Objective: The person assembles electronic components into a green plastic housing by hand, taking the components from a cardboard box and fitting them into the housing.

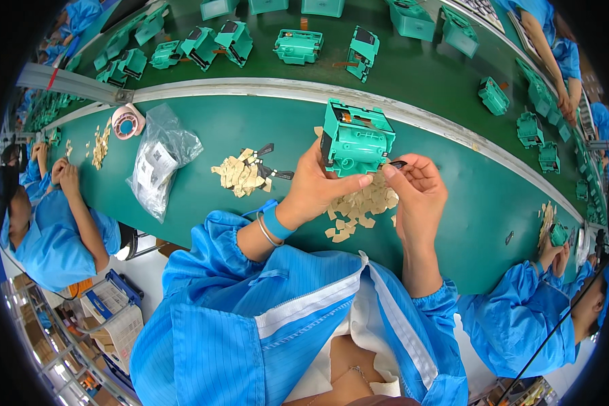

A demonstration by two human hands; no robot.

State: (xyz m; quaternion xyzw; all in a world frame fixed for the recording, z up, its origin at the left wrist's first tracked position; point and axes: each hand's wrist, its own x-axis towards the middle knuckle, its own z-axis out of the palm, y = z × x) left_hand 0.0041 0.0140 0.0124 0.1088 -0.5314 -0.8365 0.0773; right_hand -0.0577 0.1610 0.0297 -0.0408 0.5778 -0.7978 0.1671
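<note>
My left hand point(318, 184) is wrapped round a green plastic housing point(362, 147) from its left and lower side, holding it tilted above the bench. A rounded barrel shape and an open compartment with an orange-brown strip show on the housing. My right hand point(421, 193) pinches a small black piece point(398, 164) against or close to the housing's lower right corner; whether they touch, I cannot tell. Below both hands lies a heap of small cream-coloured scraps point(358, 206). Left of my left hand, several black pieces point(277, 174) lie beside another heap of scraps point(235, 173).
A clear plastic bag point(161, 162) and a pinkish tape roll point(126, 122) lie on the green bench point(210, 122). Beyond a pale metal rail point(250, 88), several green housings point(298, 46) stand on a dark green surface. People in blue work at left point(64, 230) and right point(521, 311).
</note>
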